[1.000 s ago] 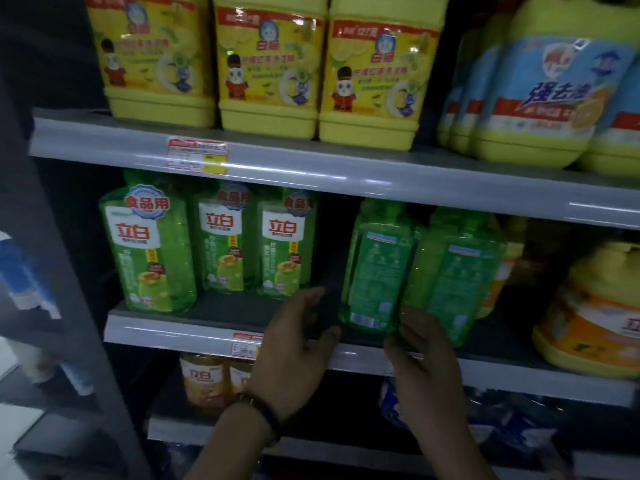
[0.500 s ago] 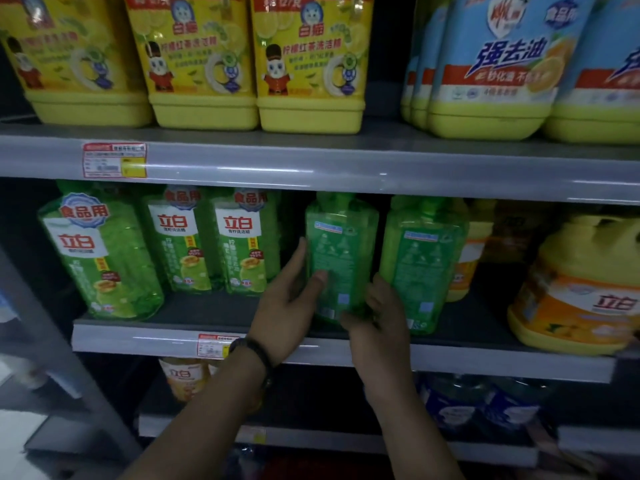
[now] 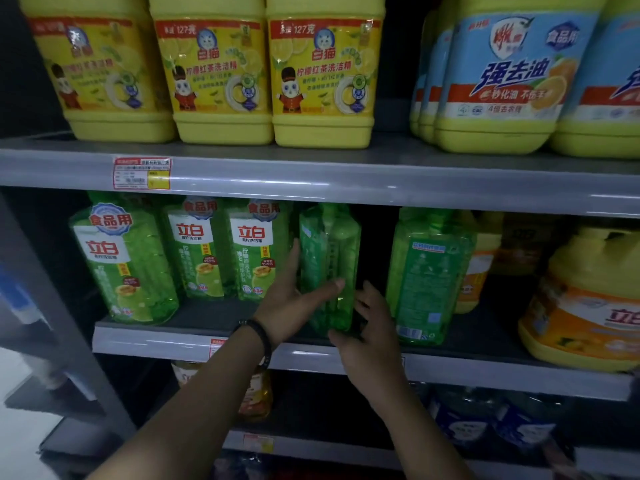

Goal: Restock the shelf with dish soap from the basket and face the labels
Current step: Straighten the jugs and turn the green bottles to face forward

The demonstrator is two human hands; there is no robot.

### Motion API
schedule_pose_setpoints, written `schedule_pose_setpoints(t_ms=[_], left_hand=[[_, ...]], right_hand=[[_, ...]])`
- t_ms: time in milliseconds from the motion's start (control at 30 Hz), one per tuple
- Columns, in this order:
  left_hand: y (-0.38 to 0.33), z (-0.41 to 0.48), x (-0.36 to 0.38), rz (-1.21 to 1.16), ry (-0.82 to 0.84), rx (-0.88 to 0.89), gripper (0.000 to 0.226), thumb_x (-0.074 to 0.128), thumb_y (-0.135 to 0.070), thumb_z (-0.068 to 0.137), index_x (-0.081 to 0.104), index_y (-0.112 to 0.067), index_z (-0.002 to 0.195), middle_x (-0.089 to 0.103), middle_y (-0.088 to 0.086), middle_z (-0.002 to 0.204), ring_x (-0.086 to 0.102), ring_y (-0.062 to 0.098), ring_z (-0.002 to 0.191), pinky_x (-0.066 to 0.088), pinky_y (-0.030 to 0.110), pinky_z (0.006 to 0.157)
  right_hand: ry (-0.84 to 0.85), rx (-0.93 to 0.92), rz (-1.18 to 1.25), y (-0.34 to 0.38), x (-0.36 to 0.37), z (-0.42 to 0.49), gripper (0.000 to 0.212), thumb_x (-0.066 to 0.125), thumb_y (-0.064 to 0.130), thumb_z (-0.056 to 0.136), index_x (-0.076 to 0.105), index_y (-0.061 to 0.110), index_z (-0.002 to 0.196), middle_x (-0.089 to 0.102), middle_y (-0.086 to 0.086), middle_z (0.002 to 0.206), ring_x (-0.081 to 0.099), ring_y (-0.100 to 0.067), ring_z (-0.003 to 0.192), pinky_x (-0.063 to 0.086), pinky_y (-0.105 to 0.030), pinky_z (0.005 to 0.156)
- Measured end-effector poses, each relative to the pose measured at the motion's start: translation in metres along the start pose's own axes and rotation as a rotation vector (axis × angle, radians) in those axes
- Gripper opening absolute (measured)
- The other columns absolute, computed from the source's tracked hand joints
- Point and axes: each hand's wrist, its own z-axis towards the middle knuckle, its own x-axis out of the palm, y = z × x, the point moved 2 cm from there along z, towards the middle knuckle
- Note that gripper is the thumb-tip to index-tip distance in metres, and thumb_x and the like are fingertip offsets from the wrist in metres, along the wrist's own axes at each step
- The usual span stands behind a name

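A green dish soap bottle point(image 3: 329, 258) stands on the middle shelf point(image 3: 166, 341), turned edge-on so its narrow side faces me. My left hand point(image 3: 294, 306) wraps its left side, thumb across the front. My right hand point(image 3: 370, 337) touches its lower right edge with fingers spread. To its right a second green bottle point(image 3: 429, 275) shows its back label. Left of it, three green bottles point(image 3: 194, 251) show front labels. No basket is in view.
Yellow jugs point(image 3: 218, 74) and blue-labelled jugs point(image 3: 502, 74) fill the upper shelf. An orange-labelled yellow tub point(image 3: 585, 306) sits at the right of the middle shelf. Amber bottles point(image 3: 256, 396) and blue packs point(image 3: 460, 427) occupy the lower shelf.
Both hands closed in on the green bottle and turned it from back label facing me to edge-on. It also slid left, away from the second bottle.
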Motion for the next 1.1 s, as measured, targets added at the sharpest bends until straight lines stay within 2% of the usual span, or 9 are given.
schedule_pose_setpoints(t_ms=[100,200,300,367,433,600,733,800,1100], left_hand=[[0.005,0.007,0.001,0.168,-0.034,0.049,0.116,0.092,-0.065,0.061,0.03,-0.047,0.157,0.059,-0.014,0.144,0.053,0.017,0.139,0.05,0.044,0.113],[0.005,0.015,-0.002,0.118,-0.055,0.018,0.086,0.097,-0.053,0.065,0.052,-0.038,0.137,0.071,-0.012,0.124,0.068,0.01,0.119,0.059,0.038,0.101],[0.005,0.017,-0.008,0.034,-0.112,0.005,0.08,0.099,-0.046,0.064,0.059,-0.03,0.132,0.077,-0.013,0.116,0.075,0.004,0.106,0.063,0.031,0.091],[0.007,0.014,-0.015,0.009,-0.148,0.014,0.077,0.098,-0.037,0.068,0.057,-0.029,0.134,0.077,-0.012,0.118,0.075,0.002,0.105,0.062,0.029,0.088],[0.008,0.01,-0.023,0.004,-0.133,0.015,0.07,0.095,-0.028,0.074,0.058,-0.029,0.133,0.077,-0.013,0.117,0.074,-0.002,0.102,0.062,0.022,0.084],[0.0,0.003,-0.051,0.066,-0.013,0.027,0.06,0.09,-0.018,0.08,0.062,-0.024,0.133,0.074,-0.016,0.118,0.07,-0.013,0.097,0.058,0.01,0.081],[-0.002,0.002,-0.077,0.197,0.046,0.009,0.068,0.091,-0.029,0.081,0.058,-0.03,0.141,0.072,-0.012,0.131,0.069,0.003,0.117,0.059,0.032,0.101],[0.002,-0.002,-0.089,0.256,-0.01,0.002,0.066,0.091,-0.034,0.08,0.059,-0.032,0.138,0.072,-0.013,0.129,0.068,0.008,0.118,0.059,0.04,0.103],[0.027,-0.051,-0.132,0.4,-0.481,0.028,0.059,0.08,-0.03,0.092,0.058,-0.024,0.147,0.074,-0.003,0.12,0.069,0.009,0.098,0.053,0.023,0.082]], right_hand=[[0.056,0.003,-0.049,0.0,0.002,0.002,0.089,0.074,0.007,0.093,0.034,0.045,0.162,0.046,0.009,0.149,0.05,-0.008,0.136,0.042,-0.028,0.107],[0.093,-0.067,-0.106,0.002,0.007,-0.004,0.08,0.069,0.006,0.092,0.046,0.072,0.132,0.049,0.011,0.138,0.053,0.005,0.125,0.042,-0.011,0.094],[0.15,-0.123,-0.143,0.001,0.01,-0.009,0.074,0.065,0.001,0.097,0.047,0.068,0.124,0.045,0.012,0.139,0.047,0.02,0.122,0.044,-0.006,0.101],[0.132,-0.177,-0.165,0.001,0.007,-0.004,0.064,0.066,0.001,0.098,0.056,0.055,0.132,0.046,0.013,0.141,0.049,0.014,0.127,0.045,-0.02,0.114],[0.042,-0.236,-0.169,0.005,0.002,0.007,0.054,0.071,0.007,0.098,0.061,0.042,0.137,0.051,0.013,0.14,0.054,0.005,0.129,0.048,-0.03,0.114],[0.083,-0.158,-0.192,0.03,0.001,0.039,0.072,0.074,0.021,0.101,0.037,0.032,0.162,0.048,0.012,0.157,0.05,-0.009,0.14,0.046,-0.039,0.114],[0.246,-0.17,-0.332,0.049,0.009,0.051,0.059,0.073,0.021,0.101,0.047,0.031,0.153,0.062,0.017,0.131,0.07,-0.013,0.12,0.059,-0.044,0.105],[0.247,-0.18,-0.361,0.054,0.016,0.052,0.059,0.077,0.022,0.099,0.049,0.029,0.151,0.062,0.018,0.123,0.072,-0.012,0.11,0.059,-0.036,0.097],[0.135,-0.166,-0.302,0.064,0.091,0.042,0.055,0.088,0.025,0.089,0.056,0.027,0.134,0.076,0.006,0.124,0.078,-0.016,0.104,0.061,-0.023,0.075]])
